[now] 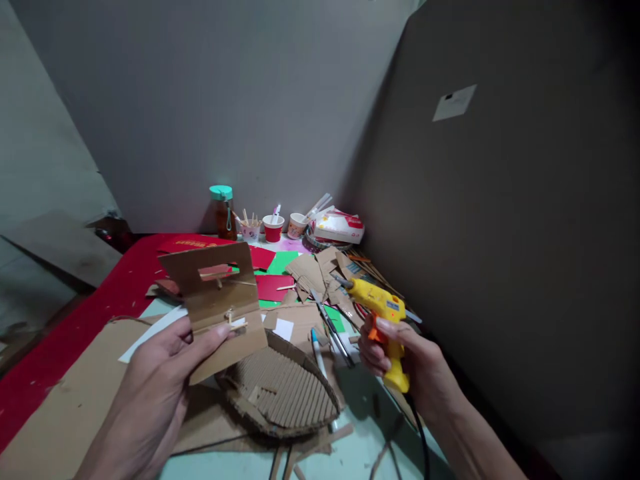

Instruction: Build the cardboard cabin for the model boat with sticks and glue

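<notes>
My left hand [150, 387] pinches a cardboard panel [215, 303] by its lower edge, thumb on the front face, holding it tilted above the counter [360, 453]. The panel has a rectangular slot near its top and thin wooden sticks [220, 277] glued across its face. My right hand [405, 363] is wrapped around the grip of a yellow glue gun [383, 313], one finger on the orange trigger; the nozzle points left toward the panel but stays apart from it. Its black cord [423, 437] trails down toward the near edge.

Just below the panel, a boat-shaped hull [285, 393] of corrugated cardboard lies on the counter between my hands. Beside it on the right lie a pen [317, 350] and scissors [330, 327], amid cardboard scraps [313, 270]. Red sheets [75, 327] cover the left edge, with green paper [283, 262] further back. At the far edge by the wall stand a bottle [223, 213] with a teal cap, three cups [273, 228] with sticks in them, and a tissue pack [340, 227]. A big cardboard sheet [500, 233] stands along the right edge.
</notes>
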The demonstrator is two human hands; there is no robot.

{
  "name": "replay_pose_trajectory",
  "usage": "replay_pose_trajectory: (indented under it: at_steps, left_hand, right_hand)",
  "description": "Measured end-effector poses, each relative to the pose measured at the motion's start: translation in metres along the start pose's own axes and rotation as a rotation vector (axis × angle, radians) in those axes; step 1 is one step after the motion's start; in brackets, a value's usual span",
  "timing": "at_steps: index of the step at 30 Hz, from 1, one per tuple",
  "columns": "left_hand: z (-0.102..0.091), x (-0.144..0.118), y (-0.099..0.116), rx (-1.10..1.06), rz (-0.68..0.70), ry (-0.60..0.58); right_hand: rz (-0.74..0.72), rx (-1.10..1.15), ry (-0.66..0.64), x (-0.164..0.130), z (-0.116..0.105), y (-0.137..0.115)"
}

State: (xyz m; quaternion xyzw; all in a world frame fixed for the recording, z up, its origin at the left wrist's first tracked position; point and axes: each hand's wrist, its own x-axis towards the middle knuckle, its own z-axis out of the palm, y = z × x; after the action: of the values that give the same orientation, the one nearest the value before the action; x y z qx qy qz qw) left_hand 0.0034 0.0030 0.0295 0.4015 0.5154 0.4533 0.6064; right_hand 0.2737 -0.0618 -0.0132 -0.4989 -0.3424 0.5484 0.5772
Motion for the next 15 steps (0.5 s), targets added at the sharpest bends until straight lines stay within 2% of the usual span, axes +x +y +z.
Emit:
replay_pose_trajectory:
  at_steps: [4,7,15]
  left_hand:
    - [-0.001,0.001,-0.003,-0.035,0.043,0.044]
    - [0.0,0.003,-0.008,-0.046,0.024,0.023]
    - [0.006,0.002,-0.007,-0.038,0.032,0.021]
  right_hand:
    - [0.007,-0.176,0.066,0.009,-0.012,0.009]
    - [0.031,-0.275,0.089,0.021,-0.02,0.016]
    - [0.14,-0.313,0.058,0.06,-0.026,0.028]
